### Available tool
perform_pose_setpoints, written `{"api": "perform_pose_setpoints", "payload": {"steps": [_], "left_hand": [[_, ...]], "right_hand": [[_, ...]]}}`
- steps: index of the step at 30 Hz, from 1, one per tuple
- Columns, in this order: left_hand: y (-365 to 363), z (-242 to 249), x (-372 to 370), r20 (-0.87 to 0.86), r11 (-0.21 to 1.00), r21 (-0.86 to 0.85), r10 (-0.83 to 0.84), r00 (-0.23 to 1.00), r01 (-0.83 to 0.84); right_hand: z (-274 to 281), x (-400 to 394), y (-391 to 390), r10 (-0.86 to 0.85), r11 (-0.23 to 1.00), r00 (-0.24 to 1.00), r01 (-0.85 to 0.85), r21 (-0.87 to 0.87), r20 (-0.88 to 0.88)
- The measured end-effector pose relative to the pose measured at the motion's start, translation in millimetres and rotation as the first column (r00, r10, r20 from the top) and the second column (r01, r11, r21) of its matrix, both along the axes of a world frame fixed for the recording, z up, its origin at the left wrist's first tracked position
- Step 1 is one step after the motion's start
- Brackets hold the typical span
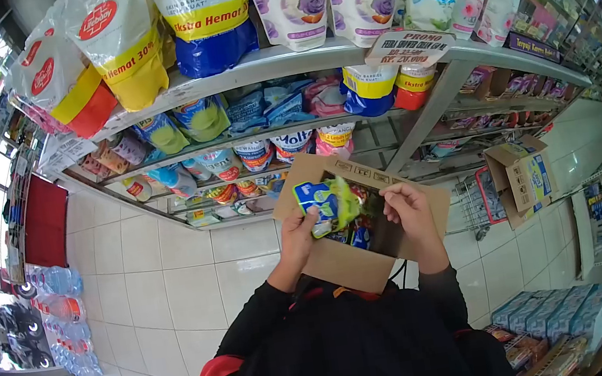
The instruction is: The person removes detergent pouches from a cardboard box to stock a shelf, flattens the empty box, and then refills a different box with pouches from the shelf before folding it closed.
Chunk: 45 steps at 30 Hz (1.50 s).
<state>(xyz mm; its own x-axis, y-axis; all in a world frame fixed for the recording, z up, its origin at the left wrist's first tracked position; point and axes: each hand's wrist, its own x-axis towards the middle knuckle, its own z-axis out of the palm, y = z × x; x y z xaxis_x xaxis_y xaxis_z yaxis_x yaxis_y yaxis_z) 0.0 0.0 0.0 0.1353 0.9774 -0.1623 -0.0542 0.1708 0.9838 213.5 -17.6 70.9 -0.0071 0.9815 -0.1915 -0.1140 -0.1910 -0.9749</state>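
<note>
An open cardboard box (351, 269) stands in front of my body with its flaps spread, and colourful packets lie inside it. My left hand (299, 239) grips a blue and green packet (325, 206) over the left part of the box. Above the right side of the box is my right hand (409, 211), its thumb and fingers pressed together near the inner flap. Whatever lies between those fingertips is too small to make out.
A metal shelf (225, 83) with pouches runs across the front. To the right, another cardboard box (521, 180) rests by a wire cart (477, 202). Water bottles (66, 321) stand at left on the tiled floor (191, 280). Stacked goods (550, 314) are at lower right.
</note>
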Motion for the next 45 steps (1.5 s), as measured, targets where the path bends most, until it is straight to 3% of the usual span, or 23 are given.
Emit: {"api": "perform_pose_setpoints", "payload": {"steps": [2,3,6,8,9,12,14,18,21,24,28,30,31,33,34,35,36,37,38,39,41,43,45], "left_hand": [[-0.5,15.9,-6.7,0.440,0.995,-0.080,0.091,0.893,-0.062],[-0.1,21.0,0.6,0.450,0.995,-0.077,0.086,0.889,-0.057],[0.1,24.8,-10.9,0.711,0.985,-0.166,0.086,0.698,0.048],[-0.6,19.3,-11.7,0.783,0.983,-0.168,0.086,0.616,0.077],[-1.0,15.1,-13.6,0.844,0.980,-0.170,0.092,0.528,0.101],[-1.0,7.2,-19.9,0.904,0.960,-0.203,0.108,0.413,0.193],[-0.8,7.2,-20.4,0.932,0.927,-0.270,0.184,0.311,0.260],[-0.4,9.0,-11.4,0.955,0.906,-0.243,0.160,0.251,0.346],[-0.7,20.3,0.2,0.936,0.894,-0.283,0.179,0.302,0.348],[5.4,28.9,4.4,0.839,0.909,-0.230,0.004,0.544,0.347],[7.9,42.1,11.1,0.840,0.925,-0.195,-0.014,0.542,0.326],[6.8,28.1,11.8,0.952,0.918,0.033,-0.149,0.266,0.396],[7.8,19.5,11.9,0.952,0.918,0.033,-0.149,0.267,0.396],[10.0,5.9,11.3,0.471,0.886,0.248,-0.464,0.750,0.392],[5.5,25.5,18.1,0.328,0.906,0.162,-0.424,0.844,0.391],[5.7,37.0,23.6,0.327,0.906,0.162,-0.423,0.845,0.390],[7.3,46.2,28.1,-0.066,0.855,0.134,-0.496,0.866,0.500],[8.2,50.2,32.2,-0.445,0.808,0.060,-0.504,0.740,0.587],[5.1,43.9,35.6,-0.584,0.829,0.102,-0.398,0.707,0.551],[1.6,41.7,37.5,-0.586,0.831,0.104,-0.393,0.709,0.547],[-3.5,38.1,41.1,-0.750,0.769,0.356,-0.103,0.653,0.531],[-5.4,30.7,42.2,-0.766,0.765,0.375,-0.062,0.639,0.524],[-8.7,27.2,40.5,-0.881,0.731,0.272,-0.073,0.468,0.626]], "right_hand": [[-7.3,-2.4,-1.9,-0.061,0.998,0.998,0.060,0.010,0.030],[-4.6,3.7,-2.5,-0.065,0.998,0.997,0.064,0.014,0.040],[-13.1,-8.1,-4.4,-0.073,0.993,0.992,0.062,0.102,0.102],[-28.6,-5.5,-4.1,0.020,0.996,0.930,-0.051,0.075,0.368],[-30.1,-6.2,-4.7,0.016,0.996,0.930,-0.047,0.076,0.366],[-28.0,-11.3,-4.2,0.018,0.999,0.927,-0.027,0.020,0.374],[-12.1,-13.6,-3.7,0.083,0.997,0.993,-0.082,-0.010,0.088],[14.6,-19.6,-6.3,0.078,0.995,0.996,-0.075,0.060,-0.051],[23.9,-22.8,-3.0,-0.012,1.000,0.981,0.012,0.003,-0.196],[23.7,-20.6,3.1,0.041,0.998,0.998,-0.043,-0.045,-0.043],[22.5,-11.1,4.6,-0.012,0.995,1.000,0.014,-0.102,0.014],[18.0,-9.4,4.0,-0.130,0.987,0.988,0.121,-0.110,-0.078],[18.2,-8.3,3.9,-0.130,0.987,0.988,0.121,-0.110,-0.079],[20.4,-7.0,5.2,-0.183,0.983,0.954,0.171,-0.070,-0.235],[25.9,-10.7,5.1,-0.227,0.973,0.938,0.207,-0.103,-0.262],[25.8,-13.7,6.5,-0.226,0.973,0.938,0.205,-0.103,-0.263],[25.1,-16.6,8.3,-0.230,0.973,0.925,0.207,-0.105,-0.301],[24.5,-18.7,10.0,-0.232,0.972,0.911,0.208,-0.106,-0.340],[23.9,-20.0,11.5,-0.226,0.974,0.913,0.203,-0.102,-0.340],[22.9,-21.5,12.5,-0.250,0.968,0.907,0.221,-0.122,-0.338],[23.9,-21.5,14.8,-0.272,0.961,0.902,0.238,-0.141,-0.335],[32.0,-15.9,15.4,-0.223,0.975,0.857,0.194,-0.110,-0.465],[53.9,-9.4,14.1,-0.226,0.973,0.864,0.218,-0.070,-0.449]]}}
